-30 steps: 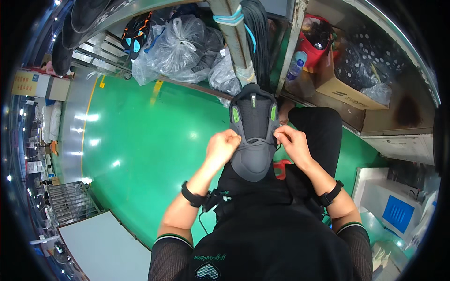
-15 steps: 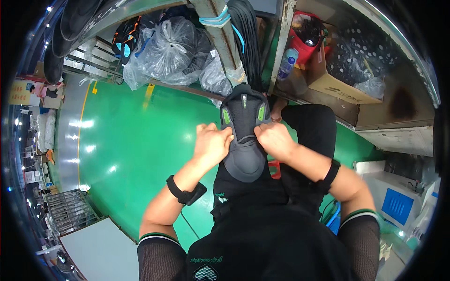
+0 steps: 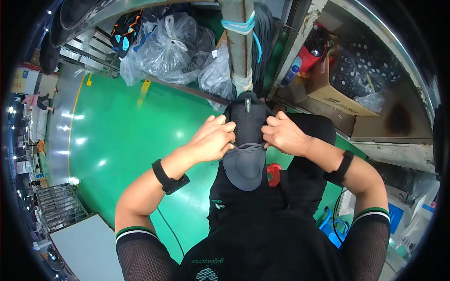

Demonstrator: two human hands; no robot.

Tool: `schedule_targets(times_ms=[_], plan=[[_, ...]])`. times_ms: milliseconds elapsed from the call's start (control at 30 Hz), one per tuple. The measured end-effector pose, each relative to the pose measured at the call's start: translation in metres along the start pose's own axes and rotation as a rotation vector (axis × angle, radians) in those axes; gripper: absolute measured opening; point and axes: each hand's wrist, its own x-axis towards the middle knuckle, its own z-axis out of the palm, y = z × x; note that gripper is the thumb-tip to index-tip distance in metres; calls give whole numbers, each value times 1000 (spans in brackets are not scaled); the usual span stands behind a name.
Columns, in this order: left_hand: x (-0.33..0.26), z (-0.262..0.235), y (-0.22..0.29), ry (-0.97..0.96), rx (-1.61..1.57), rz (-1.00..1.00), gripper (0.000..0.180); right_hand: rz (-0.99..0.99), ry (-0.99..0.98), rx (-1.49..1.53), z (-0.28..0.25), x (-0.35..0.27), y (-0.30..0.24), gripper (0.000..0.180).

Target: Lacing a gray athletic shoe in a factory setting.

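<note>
Left hand (image 3: 213,139) and right hand (image 3: 284,135) pinch the dark shoe upper (image 3: 246,140) from both sides over the lap; lacing area looks mid-way, toe untouched; finishing remains, I'd judge.

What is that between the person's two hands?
A dark grey shoe upper, toe pointing toward the person, sits between left hand and right hand; both grip its sides, in the head view.

A factory floor or workshop is indicated: a glossy green painted floor (image 3: 117,140) is seen, with a steel post (image 3: 240,42), clear bags (image 3: 168,44) of parts piled beside it, a cardboard box (image 3: 335,89) and metal racks (image 3: 58,206).
</note>
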Motion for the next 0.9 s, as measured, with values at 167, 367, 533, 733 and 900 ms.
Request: schedule_targets(times_ms=[167,367,533,733,900], plan=[[11,-2,5,-60,-186,-135,9,1,-40,-100,-7,6,-2,16],[19,28,29,263,-194,-321,9,335,-404,-183,-1,27,-23,5],[26,39,34,395,-384,-378,9,547,137,324,19,3,-40,8],[-5,-13,72,587,-762,-248,4,401,640,853,-38,10,-117,12],[10,-6,83,617,-1066,-567,21,415,350,1556,-22,26,-84,17]])
